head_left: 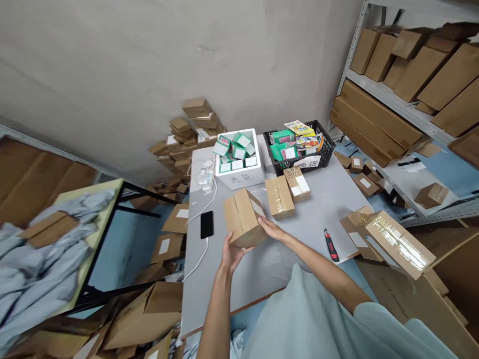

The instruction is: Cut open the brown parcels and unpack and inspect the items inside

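Between my two hands is a brown cardboard box [243, 217], tilted over the table, with a white label partly showing on its right side. My left hand [232, 254] grips its lower left corner, the thumb on the near face and fingers underneath. My right hand [271, 229] presses on its right side. Just beyond to the right lie a taped cardboard box [280, 198] and a smaller labelled box [297, 183]. A red and black box cutter [331, 245] rests near the table's right edge. Left of the held box is a black phone [207, 225] with a white cable.
A white foam bin [239, 178] and a black crate [322, 162] hold green-and-white small boxes; booklets top the crate. Cardboard boxes pile up beyond the grey table [258, 279]. Shelving [396, 97] with cartons stands right. Grey bags cover a side table [98, 234] at left.
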`<move>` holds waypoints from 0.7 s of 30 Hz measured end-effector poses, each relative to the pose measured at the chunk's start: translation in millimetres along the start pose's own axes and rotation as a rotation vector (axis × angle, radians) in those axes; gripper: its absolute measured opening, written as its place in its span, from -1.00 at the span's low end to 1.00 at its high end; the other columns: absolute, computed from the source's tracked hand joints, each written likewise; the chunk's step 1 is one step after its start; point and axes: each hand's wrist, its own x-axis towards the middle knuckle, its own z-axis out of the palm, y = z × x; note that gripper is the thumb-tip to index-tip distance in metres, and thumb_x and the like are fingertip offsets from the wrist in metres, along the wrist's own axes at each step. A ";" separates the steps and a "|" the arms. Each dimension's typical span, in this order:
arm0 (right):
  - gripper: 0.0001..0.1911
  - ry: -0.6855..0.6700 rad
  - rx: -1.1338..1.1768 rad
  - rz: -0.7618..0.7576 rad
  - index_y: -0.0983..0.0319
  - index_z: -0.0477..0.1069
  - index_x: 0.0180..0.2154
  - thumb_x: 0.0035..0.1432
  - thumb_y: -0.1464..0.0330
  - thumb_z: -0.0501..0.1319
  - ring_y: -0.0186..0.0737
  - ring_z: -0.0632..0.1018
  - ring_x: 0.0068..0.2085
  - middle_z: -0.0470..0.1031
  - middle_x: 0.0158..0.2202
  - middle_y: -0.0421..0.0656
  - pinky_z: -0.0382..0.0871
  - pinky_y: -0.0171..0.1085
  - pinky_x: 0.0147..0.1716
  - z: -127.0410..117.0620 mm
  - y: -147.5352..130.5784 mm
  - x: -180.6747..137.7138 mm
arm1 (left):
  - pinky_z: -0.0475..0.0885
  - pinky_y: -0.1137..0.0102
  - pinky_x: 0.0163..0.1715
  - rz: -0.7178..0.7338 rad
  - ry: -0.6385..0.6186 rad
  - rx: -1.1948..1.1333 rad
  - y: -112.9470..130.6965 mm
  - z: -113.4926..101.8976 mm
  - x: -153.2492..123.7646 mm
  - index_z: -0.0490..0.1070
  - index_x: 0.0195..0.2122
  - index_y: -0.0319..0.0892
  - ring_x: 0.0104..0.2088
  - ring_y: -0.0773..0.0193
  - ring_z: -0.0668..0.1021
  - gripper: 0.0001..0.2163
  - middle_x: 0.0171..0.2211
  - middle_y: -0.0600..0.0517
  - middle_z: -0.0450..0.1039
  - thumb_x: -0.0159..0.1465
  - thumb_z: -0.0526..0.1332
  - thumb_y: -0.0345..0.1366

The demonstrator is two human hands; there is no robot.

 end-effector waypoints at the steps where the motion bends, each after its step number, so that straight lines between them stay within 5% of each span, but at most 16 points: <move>1: 0.15 -0.009 -0.017 0.014 0.20 0.22 0.59 0.32 -0.42 0.13 0.10 0.11 0.67 0.13 0.64 -0.02 -0.13 0.02 0.65 -0.2 -1.6 2.4 | 0.69 -0.13 0.02 0.006 0.005 -0.013 -1.1 -1.8 3.6 0.51 0.27 -0.13 0.08 -0.18 0.71 -0.50 0.16 -0.23 0.67 0.37 0.30 -0.02; 7: 0.03 -0.160 -0.009 -0.064 0.20 0.51 0.42 0.21 -0.36 0.34 0.21 0.31 0.59 0.37 0.54 0.04 0.08 0.11 0.60 -20.5 -2.4 -10.3 | 0.62 0.01 0.22 0.199 0.288 0.185 12.9 28.3 58.9 0.56 -0.01 -0.12 0.16 -0.02 0.69 -0.73 0.05 -0.16 0.67 0.26 0.30 -0.30; 12: 0.04 -0.090 0.082 -0.073 0.24 0.62 0.28 0.03 -0.37 0.46 0.30 0.57 0.39 0.55 0.40 0.12 0.34 0.22 0.48 -83.3 34.7 -85.9 | 0.34 -0.06 0.48 0.271 0.399 0.414 12.2 67.8 89.1 0.55 0.05 -0.19 0.40 -0.10 0.53 -0.63 0.25 -0.26 0.57 0.19 0.37 -0.38; 16: -0.10 0.275 0.187 -0.128 0.18 0.62 0.27 0.10 -0.25 0.50 0.17 0.69 0.23 0.67 0.27 0.10 0.51 0.19 0.36 -178.6 54.1 -208.1 | 0.12 0.04 0.60 0.416 0.406 0.605 -38.9 114.6 85.7 0.43 0.28 -0.16 0.56 0.00 0.29 -0.53 0.51 -0.18 0.31 0.36 0.29 -0.23; 19: -0.39 0.823 0.069 -0.187 0.11 0.67 0.18 0.34 -0.15 0.38 0.10 0.67 0.25 0.70 0.21 0.02 0.47 0.14 0.39 -258.9 58.1 -310.1 | 0.22 0.04 0.56 0.460 0.094 0.731 -107.4 173.1 61.8 0.51 0.20 -0.08 0.47 -0.02 0.44 -0.60 0.37 -0.11 0.50 0.37 0.36 -0.12; 21: -0.37 1.192 -0.068 -0.150 0.14 0.67 0.16 0.35 -0.18 0.34 0.12 0.64 0.28 0.68 0.23 0.06 0.46 0.16 0.38 -308.8 65.9 -362.6 | 0.22 0.05 0.57 0.316 -0.183 0.756 -161.9 220.6 35.4 0.56 0.15 -0.02 0.47 -0.03 0.45 -0.63 0.35 -0.09 0.53 0.33 0.44 -0.14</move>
